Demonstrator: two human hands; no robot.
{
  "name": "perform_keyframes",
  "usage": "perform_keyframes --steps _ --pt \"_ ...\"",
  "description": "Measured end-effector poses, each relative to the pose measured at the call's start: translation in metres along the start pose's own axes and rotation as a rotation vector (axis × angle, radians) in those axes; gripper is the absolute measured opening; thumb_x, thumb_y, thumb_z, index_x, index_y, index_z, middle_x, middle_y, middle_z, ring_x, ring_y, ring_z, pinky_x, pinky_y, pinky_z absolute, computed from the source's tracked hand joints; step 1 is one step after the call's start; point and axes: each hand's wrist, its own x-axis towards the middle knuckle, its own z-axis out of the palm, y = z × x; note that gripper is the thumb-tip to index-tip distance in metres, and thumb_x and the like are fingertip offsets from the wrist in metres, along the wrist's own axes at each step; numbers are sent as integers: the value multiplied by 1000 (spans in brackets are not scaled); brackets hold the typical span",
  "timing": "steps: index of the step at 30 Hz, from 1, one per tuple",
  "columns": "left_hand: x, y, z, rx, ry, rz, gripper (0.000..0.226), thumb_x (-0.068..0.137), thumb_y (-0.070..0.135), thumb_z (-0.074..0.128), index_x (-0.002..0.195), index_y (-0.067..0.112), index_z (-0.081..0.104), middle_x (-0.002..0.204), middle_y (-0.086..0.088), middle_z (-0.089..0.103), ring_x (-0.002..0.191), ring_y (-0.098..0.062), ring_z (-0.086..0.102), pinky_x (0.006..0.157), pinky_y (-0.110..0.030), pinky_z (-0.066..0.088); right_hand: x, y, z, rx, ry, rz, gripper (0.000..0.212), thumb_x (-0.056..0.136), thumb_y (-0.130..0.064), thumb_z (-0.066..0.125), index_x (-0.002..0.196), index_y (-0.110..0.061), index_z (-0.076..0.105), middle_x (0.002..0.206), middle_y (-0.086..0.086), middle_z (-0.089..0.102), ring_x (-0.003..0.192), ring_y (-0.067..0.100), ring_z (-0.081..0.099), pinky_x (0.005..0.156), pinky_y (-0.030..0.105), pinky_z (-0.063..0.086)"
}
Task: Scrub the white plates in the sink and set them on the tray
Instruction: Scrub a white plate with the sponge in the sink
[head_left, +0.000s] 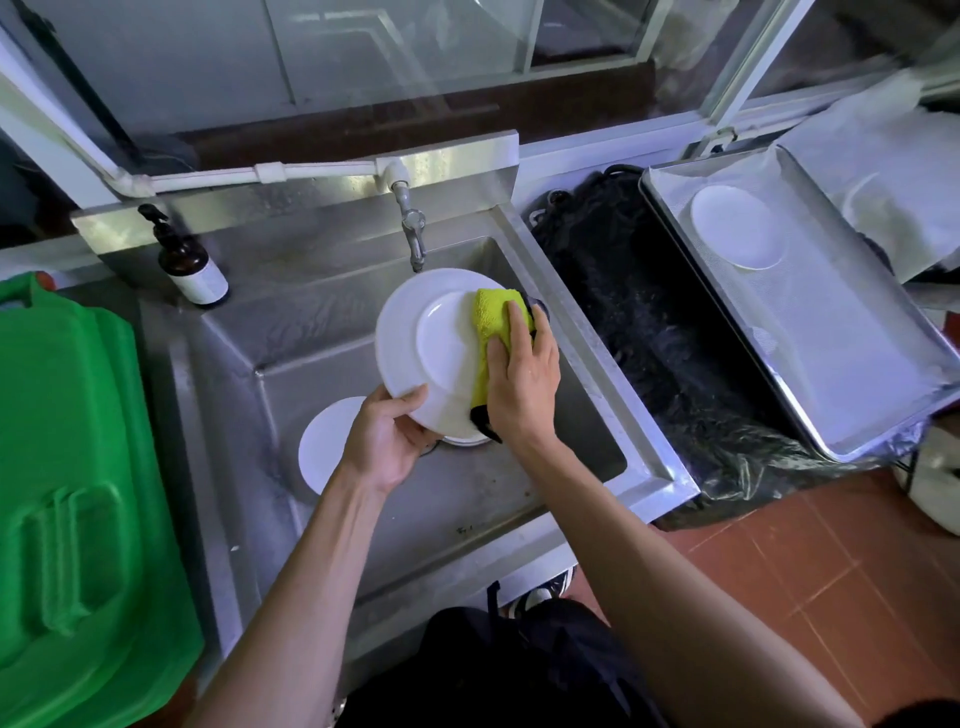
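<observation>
While the left hand (387, 441) grips a white plate (415, 358) over the sink (249, 338), the right hand (522, 374) presses a yellow cloth (493, 317) on it, partly hiding two lower plates (324, 447).

head view, single, wide-angle: worn at head height, facing forward and steeply down. close over the steel sink (550, 291), both forearms entering from the bottom edge. tray (857, 364) at right, green bin (78, 467) at left, window frame along the top.
</observation>
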Motion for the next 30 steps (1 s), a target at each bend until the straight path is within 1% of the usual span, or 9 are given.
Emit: perform_keyframes --steps 3,5,8,11,13,16,20,24,30 --pt "-2 -2 -2 41 -15 -25 40 83 4 60 123 5 63 110 -11 76 96 -28 74 73 -41 62 9 7 -5 8 -42 -18 49 107 -30 42 155 -26 33 164 2 21 149 24 21 121 42 18" --pt "-3 0 -4 98 -15 -44 42 83 5 60 126 2 61 110 -13 74 95 -32 72 69 -43 61 14 12 -7 14 -76 -38 49 107 -29 42 155 -25 33 163 3 23 146 26 25 120 44 21" --pt "-6 2 -9 166 -29 -80 39 82 3 63 121 2 65 112 -15 74 97 -34 71 69 -46 60 19 18 -10 -14 -91 -84 48 106 -26 43 153 -24 36 159 1 29 140 27 32 117 47 28" --pt "-6 2 -10 271 -35 -115 43 76 -1 70 118 1 66 109 -16 74 94 -33 72 70 -45 61 20 21 -11 -61 -86 -138 48 104 -21 45 152 -25 38 157 -1 32 133 28 37 112 47 34" --pt "-4 1 -5 343 -36 -133 45 75 5 69 120 -2 66 110 -18 74 94 -34 72 72 -48 62 19 22 -12 -93 -81 -177 49 104 -19 46 152 -26 40 157 -1 33 131 29 39 110 46 36" --pt "0 -2 11 448 -22 -146 48 75 5 72 122 -2 65 111 -19 74 95 -34 72 68 -43 61 18 25 -14 -99 -67 -197 50 102 -16 49 150 -27 41 157 -3 33 130 29 41 108 45 38" --pt "13 -7 38 576 -37 -111 22 91 -5 63 111 3 67 95 -11 77 79 -28 73 54 -32 55 22 40 -28 -9 -26 -207 51 100 -12 52 148 -26 45 155 -4 37 129 27 43 107 45 41" --pt "32 -13 73 725 -12 -27 22 93 -5 63 105 11 69 94 -3 79 81 -21 75 58 -31 57 38 54 -49 70 2 -205 50 98 -8 54 146 -22 49 154 -4 39 131 24 43 110 41 40" --pt "70 -26 138 1015 8 88 19 94 1 65 95 19 69 90 1 75 81 -18 69 60 -23 51 68 81 -96 80 57 -165 53 95 -6 58 145 -19 51 154 3 41 129 29 45 110 45 40"
